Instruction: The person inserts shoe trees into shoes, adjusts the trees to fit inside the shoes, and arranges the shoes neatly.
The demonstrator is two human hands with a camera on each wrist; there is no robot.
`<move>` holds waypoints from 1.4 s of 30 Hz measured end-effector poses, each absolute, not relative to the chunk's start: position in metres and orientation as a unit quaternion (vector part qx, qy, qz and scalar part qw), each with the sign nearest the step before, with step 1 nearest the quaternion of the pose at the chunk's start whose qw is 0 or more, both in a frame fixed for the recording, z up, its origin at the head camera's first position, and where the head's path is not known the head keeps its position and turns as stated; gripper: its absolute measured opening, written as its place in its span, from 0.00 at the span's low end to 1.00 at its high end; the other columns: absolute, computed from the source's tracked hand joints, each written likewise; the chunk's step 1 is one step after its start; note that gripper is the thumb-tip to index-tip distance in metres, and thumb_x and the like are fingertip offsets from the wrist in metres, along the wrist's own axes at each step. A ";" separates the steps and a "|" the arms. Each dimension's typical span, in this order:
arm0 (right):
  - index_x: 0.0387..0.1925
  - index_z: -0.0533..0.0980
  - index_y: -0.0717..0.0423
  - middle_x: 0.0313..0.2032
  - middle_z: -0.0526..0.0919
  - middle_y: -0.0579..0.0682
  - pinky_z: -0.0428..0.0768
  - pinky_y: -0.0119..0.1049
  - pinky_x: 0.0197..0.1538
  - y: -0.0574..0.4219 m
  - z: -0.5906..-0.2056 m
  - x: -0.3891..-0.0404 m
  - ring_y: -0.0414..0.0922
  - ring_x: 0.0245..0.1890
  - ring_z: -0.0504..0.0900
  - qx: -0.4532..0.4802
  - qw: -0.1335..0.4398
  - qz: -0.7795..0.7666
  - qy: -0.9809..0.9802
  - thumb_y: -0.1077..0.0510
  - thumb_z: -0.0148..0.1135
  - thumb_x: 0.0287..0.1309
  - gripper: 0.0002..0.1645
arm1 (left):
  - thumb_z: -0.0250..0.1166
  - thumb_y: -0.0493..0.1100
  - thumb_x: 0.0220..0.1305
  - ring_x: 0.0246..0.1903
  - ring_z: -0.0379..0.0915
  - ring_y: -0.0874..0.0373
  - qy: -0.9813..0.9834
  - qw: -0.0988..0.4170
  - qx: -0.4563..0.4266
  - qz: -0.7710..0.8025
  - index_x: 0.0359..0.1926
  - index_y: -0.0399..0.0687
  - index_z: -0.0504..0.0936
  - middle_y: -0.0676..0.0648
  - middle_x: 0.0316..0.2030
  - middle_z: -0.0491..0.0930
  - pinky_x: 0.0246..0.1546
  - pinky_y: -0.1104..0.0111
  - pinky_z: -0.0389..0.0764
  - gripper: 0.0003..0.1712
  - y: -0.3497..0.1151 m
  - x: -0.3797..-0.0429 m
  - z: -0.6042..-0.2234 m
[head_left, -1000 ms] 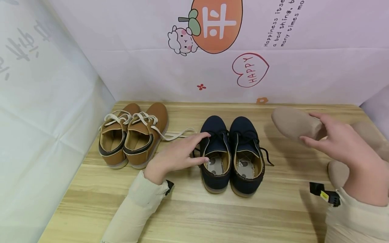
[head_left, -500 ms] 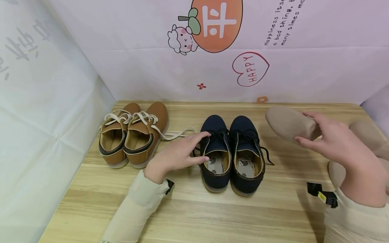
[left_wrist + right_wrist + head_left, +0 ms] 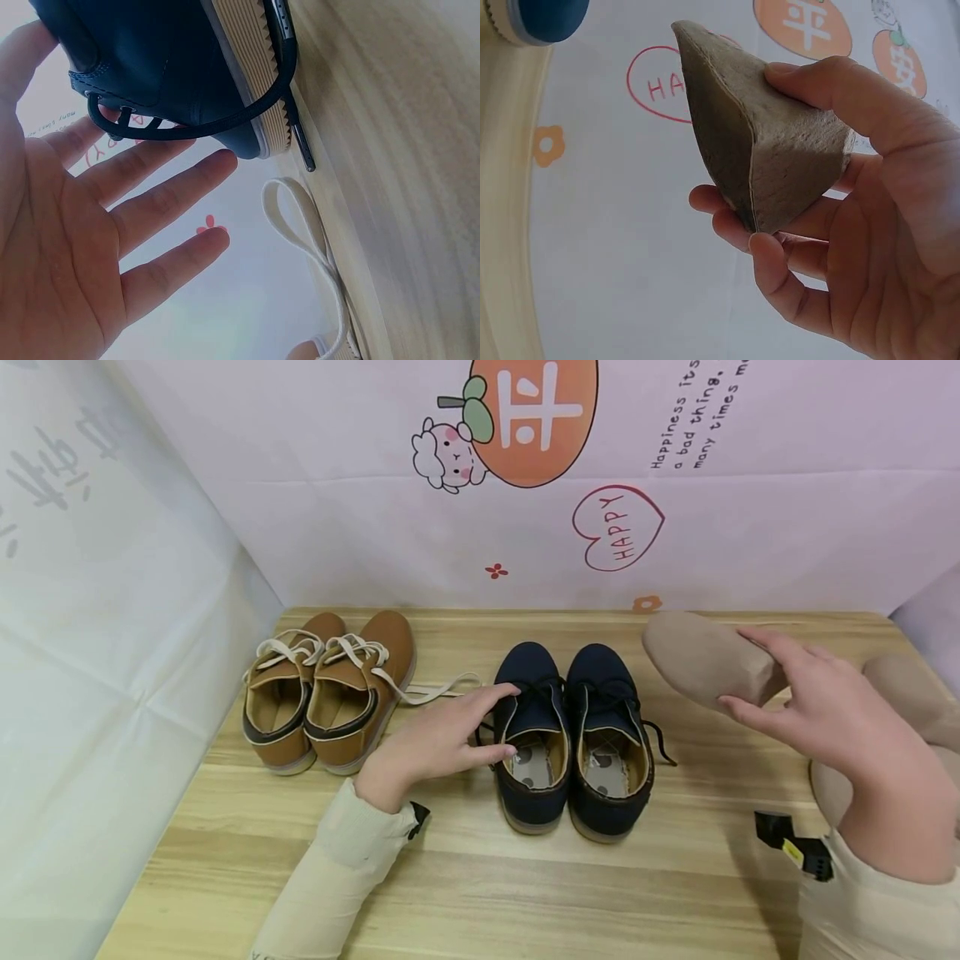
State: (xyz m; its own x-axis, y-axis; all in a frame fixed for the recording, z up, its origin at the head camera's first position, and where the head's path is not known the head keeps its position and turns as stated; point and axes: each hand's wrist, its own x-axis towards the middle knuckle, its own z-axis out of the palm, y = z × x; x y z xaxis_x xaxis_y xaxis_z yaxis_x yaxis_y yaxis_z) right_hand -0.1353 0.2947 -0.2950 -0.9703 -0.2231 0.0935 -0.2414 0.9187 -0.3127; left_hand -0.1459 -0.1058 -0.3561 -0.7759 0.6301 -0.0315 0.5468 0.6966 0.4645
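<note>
In the head view my right hand [image 3: 832, 710] holds a beige moulded-pulp shoe insert [image 3: 701, 656] above the tabletop, right of the navy shoes. The right wrist view shows the insert [image 3: 787, 142] to be a hollow toe shape, pinched between thumb and fingers. My left hand [image 3: 442, 739] is spread beside the left navy shoe [image 3: 531, 735], thumb and index finger at its side; whether they touch it I cannot tell. The right navy shoe [image 3: 609, 743] stands alongside, toe away from me. Both have black laces and bare insoles showing.
Brown shoes [image 3: 348, 702] with loose cream laces stand at the left, one lace [image 3: 438, 695] trailing toward the navy pair. More beige inserts [image 3: 903, 697] lie at the right edge, partly behind my right arm. A printed cloth [image 3: 375, 543] hangs behind the wooden tabletop [image 3: 525, 902].
My right hand has carried the shoe insert a little left and slightly farther back, closer to the navy shoes. The left hand and the shoes have stayed put.
</note>
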 end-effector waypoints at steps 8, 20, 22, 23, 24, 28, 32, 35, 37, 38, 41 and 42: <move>0.72 0.59 0.59 0.57 0.74 0.76 0.70 0.68 0.47 0.287 -0.292 -0.129 0.72 0.55 0.69 0.131 0.043 0.156 -0.978 0.49 0.73 0.52 0.51 | 0.63 0.63 0.65 0.66 0.70 0.55 0.916 0.092 0.322 0.223 0.76 0.59 0.56 0.51 0.71 0.66 0.66 0.60 0.72 0.44 -0.106 -0.146 -0.356; 0.73 0.59 0.56 0.54 0.76 0.73 0.73 0.65 0.43 0.274 -0.286 -0.120 0.68 0.51 0.73 0.144 0.030 0.142 -0.979 0.47 0.74 0.52 0.52 | 0.62 0.64 0.66 0.63 0.73 0.54 0.918 0.096 0.317 0.217 0.76 0.62 0.56 0.52 0.71 0.66 0.64 0.59 0.74 0.44 -0.105 -0.145 -0.357; 0.73 0.59 0.56 0.55 0.76 0.72 0.73 0.65 0.44 0.271 -0.285 -0.119 0.69 0.52 0.72 0.149 0.024 0.143 -0.978 0.47 0.74 0.53 0.52 | 0.62 0.64 0.66 0.61 0.74 0.54 0.918 0.097 0.317 0.217 0.76 0.62 0.55 0.52 0.71 0.66 0.63 0.59 0.74 0.44 -0.104 -0.146 -0.357; 0.73 0.59 0.56 0.56 0.75 0.72 0.73 0.65 0.44 0.270 -0.284 -0.118 0.69 0.52 0.72 0.151 0.020 0.145 -0.978 0.47 0.73 0.53 0.52 | 0.62 0.64 0.66 0.61 0.75 0.54 0.918 0.098 0.317 0.217 0.76 0.62 0.55 0.52 0.71 0.66 0.63 0.59 0.74 0.44 -0.104 -0.146 -0.357; 0.74 0.59 0.55 0.56 0.75 0.71 0.74 0.65 0.44 0.268 -0.283 -0.118 0.68 0.52 0.72 0.152 0.016 0.146 -0.977 0.46 0.74 0.53 0.52 | 0.62 0.64 0.66 0.60 0.75 0.54 0.918 0.098 0.317 0.218 0.76 0.62 0.55 0.52 0.71 0.66 0.62 0.59 0.75 0.44 -0.104 -0.146 -0.357; 0.74 0.59 0.54 0.55 0.75 0.71 0.76 0.62 0.41 0.263 -0.282 -0.115 0.64 0.48 0.75 0.157 0.009 0.150 -0.976 0.46 0.74 0.53 0.52 | 0.62 0.64 0.66 0.59 0.77 0.53 0.915 0.098 0.321 0.222 0.76 0.61 0.55 0.51 0.71 0.66 0.61 0.59 0.75 0.44 -0.104 -0.147 -0.358; 0.73 0.59 0.53 0.52 0.77 0.71 0.78 0.52 0.34 0.258 -0.281 -0.113 0.54 0.35 0.80 0.163 0.008 0.145 -0.976 0.45 0.73 0.53 0.51 | 0.62 0.64 0.66 0.59 0.76 0.53 0.915 0.097 0.324 0.222 0.77 0.60 0.55 0.50 0.71 0.66 0.62 0.59 0.75 0.44 -0.105 -0.148 -0.358; 0.73 0.60 0.52 0.50 0.78 0.69 0.77 0.47 0.34 0.255 -0.280 -0.111 0.50 0.34 0.79 0.165 0.005 0.142 -0.976 0.44 0.73 0.53 0.51 | 0.62 0.64 0.66 0.60 0.76 0.53 0.915 0.096 0.323 0.221 0.76 0.60 0.55 0.50 0.71 0.66 0.61 0.59 0.76 0.44 -0.105 -0.148 -0.358; 0.73 0.60 0.51 0.48 0.79 0.67 0.77 0.46 0.34 0.252 -0.279 -0.109 0.49 0.34 0.79 0.169 0.008 0.141 -0.975 0.44 0.73 0.53 0.51 | 0.62 0.64 0.66 0.59 0.76 0.52 0.915 0.096 0.322 0.222 0.76 0.60 0.55 0.50 0.71 0.66 0.61 0.59 0.76 0.44 -0.105 -0.147 -0.357; 0.73 0.61 0.51 0.48 0.80 0.66 0.77 0.45 0.34 0.251 -0.279 -0.107 0.49 0.34 0.78 0.173 0.013 0.141 -0.975 0.44 0.74 0.52 0.50 | 0.63 0.64 0.66 0.59 0.77 0.52 0.916 0.096 0.321 0.221 0.76 0.60 0.55 0.50 0.71 0.66 0.60 0.59 0.76 0.44 -0.105 -0.147 -0.357; 0.72 0.62 0.50 0.46 0.79 0.66 0.76 0.41 0.32 0.247 -0.278 -0.104 0.45 0.30 0.78 0.183 0.017 0.146 -0.972 0.45 0.75 0.51 0.50 | 0.63 0.64 0.65 0.59 0.76 0.53 0.917 0.095 0.320 0.219 0.76 0.60 0.55 0.50 0.71 0.66 0.60 0.59 0.76 0.44 -0.105 -0.147 -0.357; 0.72 0.62 0.49 0.46 0.79 0.66 0.76 0.41 0.31 0.246 -0.278 -0.103 0.44 0.29 0.78 0.184 0.014 0.149 -0.972 0.45 0.74 0.52 0.50 | 0.62 0.64 0.65 0.59 0.76 0.53 0.917 0.096 0.320 0.218 0.76 0.60 0.55 0.50 0.71 0.66 0.60 0.59 0.76 0.44 -0.106 -0.147 -0.357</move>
State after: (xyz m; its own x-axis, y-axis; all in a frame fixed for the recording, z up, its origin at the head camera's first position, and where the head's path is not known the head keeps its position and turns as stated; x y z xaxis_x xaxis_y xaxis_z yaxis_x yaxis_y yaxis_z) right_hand -0.1027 0.2462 -0.2779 -0.9321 -0.3528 0.0816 -0.3610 0.8884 -0.2836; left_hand -0.1468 -0.1057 -0.3572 -0.7773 0.6280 -0.0366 0.5446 0.7009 0.4606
